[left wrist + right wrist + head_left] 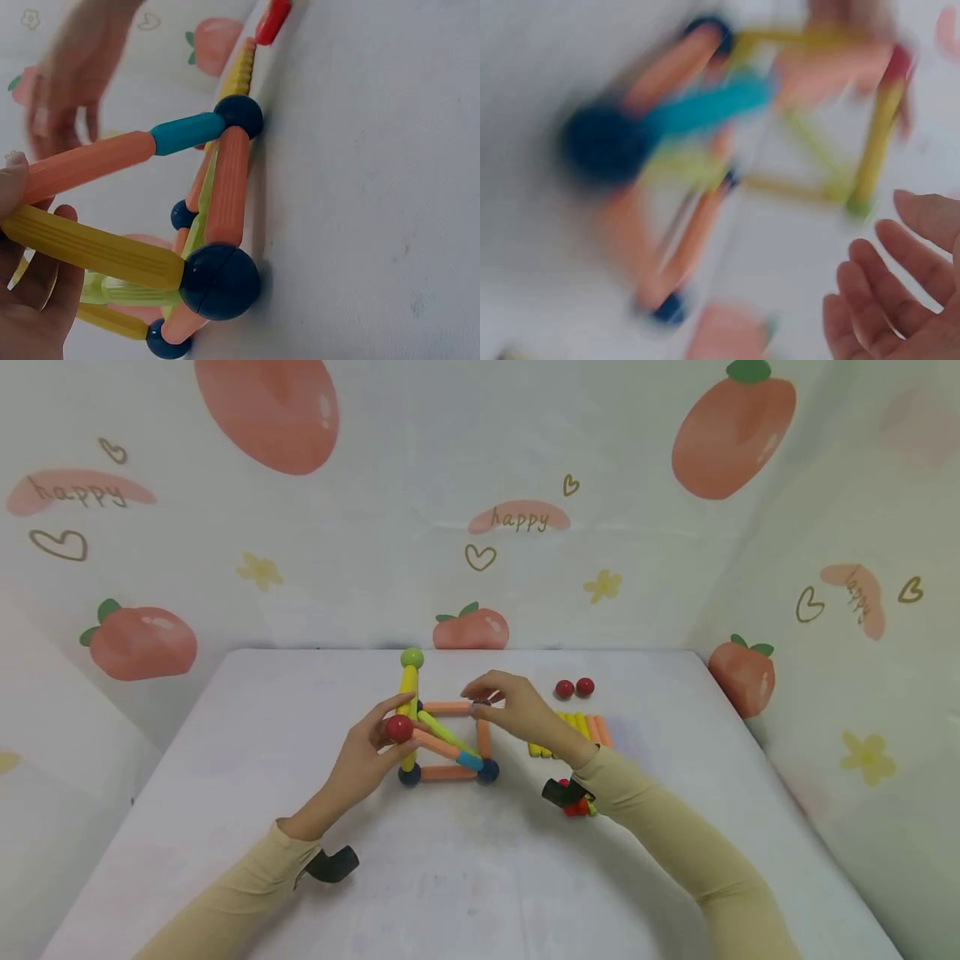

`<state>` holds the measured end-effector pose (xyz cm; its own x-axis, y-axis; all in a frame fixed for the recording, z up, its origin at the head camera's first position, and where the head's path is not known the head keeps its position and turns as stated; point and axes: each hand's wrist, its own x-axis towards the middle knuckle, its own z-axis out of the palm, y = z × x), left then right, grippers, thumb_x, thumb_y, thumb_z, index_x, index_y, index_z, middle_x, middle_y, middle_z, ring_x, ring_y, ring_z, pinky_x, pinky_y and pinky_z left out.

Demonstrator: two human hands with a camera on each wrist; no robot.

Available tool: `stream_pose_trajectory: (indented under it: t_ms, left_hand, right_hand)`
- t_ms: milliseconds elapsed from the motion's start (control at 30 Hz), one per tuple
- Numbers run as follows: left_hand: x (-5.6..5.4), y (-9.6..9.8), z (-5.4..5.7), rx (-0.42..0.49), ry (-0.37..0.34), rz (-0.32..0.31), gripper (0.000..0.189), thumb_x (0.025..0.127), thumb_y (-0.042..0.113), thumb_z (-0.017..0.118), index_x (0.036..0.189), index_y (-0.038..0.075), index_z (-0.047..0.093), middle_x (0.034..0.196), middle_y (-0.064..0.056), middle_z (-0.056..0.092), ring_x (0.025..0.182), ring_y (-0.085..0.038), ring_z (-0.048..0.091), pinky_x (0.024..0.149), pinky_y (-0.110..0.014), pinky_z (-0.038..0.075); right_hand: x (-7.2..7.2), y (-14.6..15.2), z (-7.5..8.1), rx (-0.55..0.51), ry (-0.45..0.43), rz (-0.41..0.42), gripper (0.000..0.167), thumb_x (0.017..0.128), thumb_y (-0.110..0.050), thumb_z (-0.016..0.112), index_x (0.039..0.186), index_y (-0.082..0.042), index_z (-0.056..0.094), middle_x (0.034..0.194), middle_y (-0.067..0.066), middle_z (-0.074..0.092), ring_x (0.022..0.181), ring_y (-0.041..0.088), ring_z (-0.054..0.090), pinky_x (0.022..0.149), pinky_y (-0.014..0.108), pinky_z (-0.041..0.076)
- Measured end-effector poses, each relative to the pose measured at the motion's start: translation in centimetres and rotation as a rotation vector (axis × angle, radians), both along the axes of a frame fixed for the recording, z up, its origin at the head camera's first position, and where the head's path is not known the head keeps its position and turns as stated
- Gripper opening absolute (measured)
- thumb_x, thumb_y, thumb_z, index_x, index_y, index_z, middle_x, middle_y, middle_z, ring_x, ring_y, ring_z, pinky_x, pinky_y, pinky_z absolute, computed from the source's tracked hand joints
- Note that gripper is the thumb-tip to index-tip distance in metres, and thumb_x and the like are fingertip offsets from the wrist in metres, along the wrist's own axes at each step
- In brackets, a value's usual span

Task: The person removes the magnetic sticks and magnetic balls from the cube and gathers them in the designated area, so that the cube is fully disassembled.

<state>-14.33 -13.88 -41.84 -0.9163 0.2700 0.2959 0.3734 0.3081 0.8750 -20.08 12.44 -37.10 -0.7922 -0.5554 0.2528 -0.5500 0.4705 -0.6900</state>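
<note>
A stick-and-ball building frame stands mid-table, its base of orange sticks (448,772) joined by dark blue balls (489,771). Yellow sticks (105,246) rise on its left side, topped by a red ball (399,728) and a green ball (412,658). From the red ball a slanting orange stick (94,163), then a blue piece (187,133), runs down to the front right ball; a light green stick (448,732) also slants across. My left hand (367,758) grips the frame at the red-ball corner, thumb on the orange stick. Loosely spread, my right hand (900,292) holds nothing, beside the frame.
On the right lie a row of yellow sticks (582,724) and orange sticks (598,730). Two red balls (574,687) sit behind them. Small red and green pieces (577,808) lie partly hidden under my right wrist. A printed cloth wall (360,585) borders the table's back.
</note>
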Motion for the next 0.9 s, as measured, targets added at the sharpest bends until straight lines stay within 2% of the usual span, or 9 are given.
stream_pose_trajectory:
  t_ms: [100, 200, 267, 400, 467, 600, 767, 900]
  left_hand:
    - [-0.1, -0.2, 0.2, 0.011, -0.013, 0.000, 0.067, 0.089, 0.014, 0.073, 0.148, 0.021, 0.042, 0.138, -0.018, 0.057, 0.106, -0.004, 0.066, 0.090, -0.015, 0.052]
    - [-0.2, -0.4, 0.1, -0.005, -0.017, 0.003, 0.068, 0.089, 0.014, 0.074, 0.148, 0.020, 0.043, 0.135, -0.016, 0.059, 0.101, -0.009, 0.068, 0.088, -0.017, 0.054]
    - [-0.2, -0.5, 0.0, -0.018, -0.024, 0.000, 0.068, 0.089, 0.013, 0.073, 0.149, 0.019, 0.042, 0.133, -0.014, 0.060, 0.099, -0.008, 0.067, 0.088, -0.017, 0.054]
    - [-0.2, -0.7, 0.0, -0.016, -0.020, -0.003, 0.067, 0.089, 0.005, 0.071, 0.149, 0.014, 0.041, 0.132, -0.016, 0.060, 0.098, 0.001, 0.063, 0.088, -0.015, 0.052]
    - [-0.3, -0.7, -0.1, 0.000, -0.010, -0.001, 0.066, 0.089, 0.000, 0.070, 0.148, 0.011, 0.043, 0.131, -0.018, 0.060, 0.097, 0.003, 0.062, 0.087, -0.014, 0.052]
    - [-0.5, -0.8, -0.4, 0.023, 0.007, 0.010, 0.064, 0.087, -0.006, 0.067, 0.146, 0.007, 0.045, 0.135, -0.020, 0.060, 0.096, 0.006, 0.061, 0.085, -0.013, 0.053]
    - [-0.9, -0.8, -0.8, 0.045, 0.014, 0.012, 0.064, 0.086, -0.011, 0.063, 0.146, 0.005, 0.046, 0.137, -0.021, 0.058, 0.100, 0.009, 0.061, 0.087, -0.015, 0.053]
    - [-1.0, -0.7, -1.0, 0.031, 0.024, 0.035, 0.062, 0.085, -0.012, 0.061, 0.143, 0.006, 0.049, 0.130, -0.020, 0.063, 0.094, 0.006, 0.062, 0.083, -0.016, 0.055]
  right_hand:
    - [1.7, -2.9, 1.4, -0.041, 0.116, 0.114, 0.029, 0.087, -0.016, 0.076, 0.113, -0.009, 0.069, 0.106, 0.005, 0.069, 0.094, 0.020, 0.063, 0.085, 0.036, 0.057]
    - [2.8, -5.2, 2.0, 0.008, 0.244, 0.169, 0.034, 0.083, -0.023, 0.080, 0.114, -0.010, 0.070, 0.106, 0.003, 0.069, 0.096, 0.017, 0.061, 0.083, 0.025, 0.055]
    - [3.3, -6.4, 2.1, 0.062, 0.335, 0.175, 0.037, 0.081, -0.026, 0.082, 0.114, -0.012, 0.071, 0.107, 0.002, 0.068, 0.097, 0.015, 0.059, 0.082, 0.020, 0.052]
    - [3.8, -7.8, 2.0, 0.140, 0.504, 0.155, 0.037, 0.079, -0.029, 0.084, 0.110, -0.013, 0.072, 0.106, 0.002, 0.068, 0.097, 0.014, 0.059, 0.081, 0.018, 0.050]
    - [3.9, -8.2, 1.8, 0.168, 0.561, 0.133, 0.036, 0.079, -0.030, 0.084, 0.108, -0.012, 0.072, 0.104, 0.002, 0.068, 0.095, 0.014, 0.059, 0.079, 0.019, 0.051]
    - [4.1, -8.6, 1.6, 0.204, 0.572, 0.102, 0.033, 0.081, -0.031, 0.082, 0.107, -0.013, 0.071, 0.103, 0.001, 0.068, 0.095, 0.014, 0.060, 0.077, 0.018, 0.052]
    - [4.2, -8.8, 1.6, 0.219, 0.566, 0.085, 0.029, 0.085, -0.026, 0.079, 0.108, -0.011, 0.071, 0.105, 0.001, 0.069, 0.099, 0.014, 0.061, 0.081, 0.019, 0.055]
    - [4.2, -8.9, 1.6, 0.200, 0.576, 0.065, 0.030, 0.085, -0.025, 0.079, 0.110, -0.009, 0.071, 0.104, 0.002, 0.069, 0.098, 0.014, 0.063, 0.081, 0.020, 0.055]
